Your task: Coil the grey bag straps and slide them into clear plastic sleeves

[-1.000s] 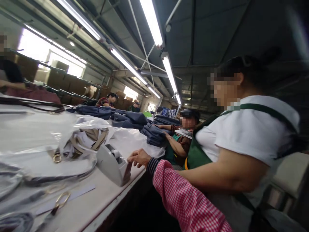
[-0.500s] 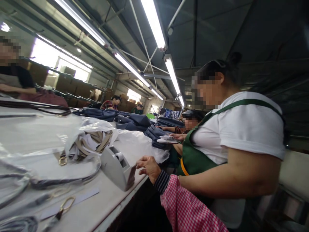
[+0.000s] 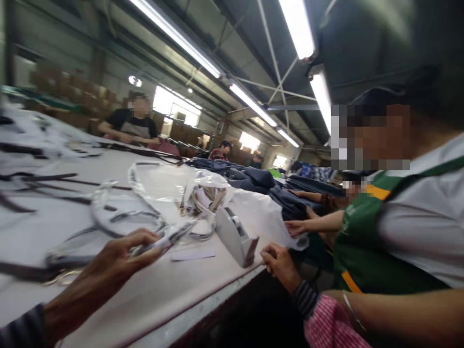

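My left hand (image 3: 126,253) reaches over the table from the left. Its thumb and fingers are closed on a grey strap in clear plastic wrap (image 3: 176,234). Just past the table edge is my right hand (image 3: 281,265), with curled fingers pressed together. Whatever they may hold is hidden or too small to make out. A grey tape dispenser (image 3: 235,241) stands between my hands, close to the right one but apart from it. Behind the dispenser lies an open plastic bag of beige straps (image 3: 206,199). A pale paper strip (image 3: 193,254) lies flat in front of that bag.
Plastic-wrapped straps (image 3: 126,217) and dark straps (image 3: 54,186) spread over the left of the white table (image 3: 152,299). Dark blue fabric goods (image 3: 253,179) are heaped at the far end. A co-worker in a green apron (image 3: 366,241) stands close on my right; others work across the table.
The view has swung left. My left hand has come into view with the wrapped strap. My right hand has drawn away from the dispenser's front, and its fingers have curled in.
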`<state>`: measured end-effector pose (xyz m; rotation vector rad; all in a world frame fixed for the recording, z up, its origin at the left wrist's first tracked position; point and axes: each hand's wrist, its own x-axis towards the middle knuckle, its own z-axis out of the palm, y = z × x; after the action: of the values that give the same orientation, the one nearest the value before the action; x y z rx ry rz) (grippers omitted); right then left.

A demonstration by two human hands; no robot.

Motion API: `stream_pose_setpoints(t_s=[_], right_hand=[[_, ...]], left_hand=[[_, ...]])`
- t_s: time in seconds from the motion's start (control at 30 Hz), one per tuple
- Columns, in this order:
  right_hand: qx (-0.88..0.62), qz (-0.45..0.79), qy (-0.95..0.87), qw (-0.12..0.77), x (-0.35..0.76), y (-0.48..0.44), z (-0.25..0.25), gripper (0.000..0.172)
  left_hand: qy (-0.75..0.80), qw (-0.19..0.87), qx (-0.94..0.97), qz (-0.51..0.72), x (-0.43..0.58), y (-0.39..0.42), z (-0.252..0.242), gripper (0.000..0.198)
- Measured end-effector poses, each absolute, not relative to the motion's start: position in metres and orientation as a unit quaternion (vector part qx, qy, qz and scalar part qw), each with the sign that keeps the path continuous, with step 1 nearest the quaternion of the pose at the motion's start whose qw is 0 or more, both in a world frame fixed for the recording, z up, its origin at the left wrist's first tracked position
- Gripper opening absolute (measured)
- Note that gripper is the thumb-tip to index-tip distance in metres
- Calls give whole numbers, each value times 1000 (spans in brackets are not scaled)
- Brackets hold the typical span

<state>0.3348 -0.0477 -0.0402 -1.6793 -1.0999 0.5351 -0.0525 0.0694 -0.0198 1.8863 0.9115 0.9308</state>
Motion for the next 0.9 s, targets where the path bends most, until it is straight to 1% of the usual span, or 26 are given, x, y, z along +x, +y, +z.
stream_pose_setpoints(t_s=[0.1,0.23,0.33,0.43,0.6,0.77,0.9], right_hand=[[-634,276,-511,510,288,-37,-34,28],[-503,432,-509,549,190,-11,-29,34],[-437,497,-475,580,134,11,-29,35],[-417,514,-457,594,110,26,-29,37],[-419,526,-434,600,104,36,-32,37],[-426,540,-409,599,99,40,-38,39],[-439,536,-402,598,97,42,-40,42]], left_hand=[[355,407,740,400,-55,72,-11,36],[347,327,763,437,-53,76,-15,26],[333,272,782,452,-55,77,-24,20],[334,233,789,460,-57,78,-28,16],[360,169,794,459,-57,77,-29,8],[375,122,806,441,-57,76,-33,9],[371,112,810,441,-57,75,-34,8]])
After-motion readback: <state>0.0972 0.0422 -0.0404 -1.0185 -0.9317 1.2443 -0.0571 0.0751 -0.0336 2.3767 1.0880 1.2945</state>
